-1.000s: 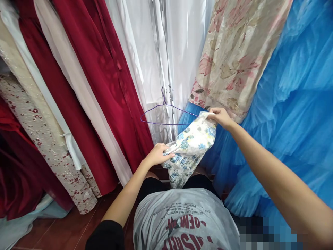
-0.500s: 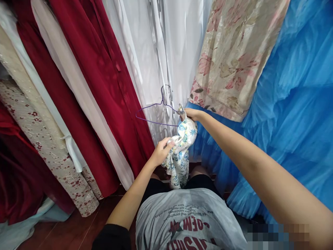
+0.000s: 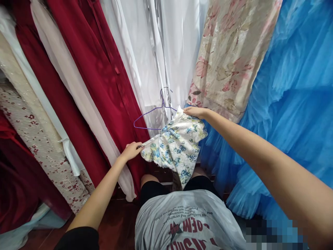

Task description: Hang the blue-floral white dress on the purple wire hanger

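A white garment with blue and yellow flowers [image 3: 177, 146] is stretched between my two hands in front of my knees; its exact cut is not clear. My left hand [image 3: 132, 151] pinches its left end, out to the side. At its upper right corner, my right hand [image 3: 195, 111] grips the cloth beside a purple wire hanger [image 3: 145, 115]. The hanger's hook and left shoulder show, while its right side is behind the garment. Whether that right end sits inside the cloth I cannot tell.
Long dark red dresses [image 3: 104, 76] and white gowns [image 3: 179, 52] hang ahead and to the left. On the right are a beige floral dress [image 3: 231, 62] and a ruffled blue tulle gown [image 3: 293, 104]. Dark red floor tiles [image 3: 114, 222] show below.
My left hand has moved out to the left, pulling the bunched floral garment wide. My right hand stays near the hanger's right end, still holding the cloth.
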`<state>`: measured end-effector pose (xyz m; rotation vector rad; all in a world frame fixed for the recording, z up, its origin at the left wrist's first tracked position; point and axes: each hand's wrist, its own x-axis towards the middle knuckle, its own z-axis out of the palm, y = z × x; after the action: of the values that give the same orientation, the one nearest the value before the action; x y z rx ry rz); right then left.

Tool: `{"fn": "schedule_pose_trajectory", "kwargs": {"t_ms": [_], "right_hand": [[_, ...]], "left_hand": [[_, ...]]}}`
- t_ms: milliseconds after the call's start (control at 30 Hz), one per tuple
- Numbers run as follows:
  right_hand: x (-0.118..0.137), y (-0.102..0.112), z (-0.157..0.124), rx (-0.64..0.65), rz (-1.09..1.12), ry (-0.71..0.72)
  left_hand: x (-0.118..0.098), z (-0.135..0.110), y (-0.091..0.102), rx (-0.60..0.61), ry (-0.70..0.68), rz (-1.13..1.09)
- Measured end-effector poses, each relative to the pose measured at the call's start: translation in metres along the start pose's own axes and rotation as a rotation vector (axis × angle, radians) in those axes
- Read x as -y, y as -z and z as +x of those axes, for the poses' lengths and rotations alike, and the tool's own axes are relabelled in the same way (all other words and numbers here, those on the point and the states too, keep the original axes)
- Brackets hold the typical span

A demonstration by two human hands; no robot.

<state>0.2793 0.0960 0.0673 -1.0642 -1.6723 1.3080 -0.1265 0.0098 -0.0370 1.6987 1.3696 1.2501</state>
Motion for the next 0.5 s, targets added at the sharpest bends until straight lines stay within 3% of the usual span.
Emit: {"fn": "schedule_pose_trajectory", "kwargs": {"t_ms": [133,233,333,500], "right_hand": [[0.001,-0.002,-0.003,0.032,-0.009,-0.006],[0.001,-0.004,-0.004,0.043,-0.016,-0.014],[0.001,-0.004,-0.006,0.051,-0.033,-0.043],[-0.012,0.001,-0.015,0.003,-0.058,-0.084]], "left_hand": [[-0.02,0.035,0.023,-0.172,-0.056,-0.034],[-0.041,0.064,0.026,-0.241,-0.131,-0.042],[-0.064,0.092,0.014,-0.259,-0.225,-0.038],[-0.092,0.12,-0.015,-0.18,-0.338,0.014]]}}
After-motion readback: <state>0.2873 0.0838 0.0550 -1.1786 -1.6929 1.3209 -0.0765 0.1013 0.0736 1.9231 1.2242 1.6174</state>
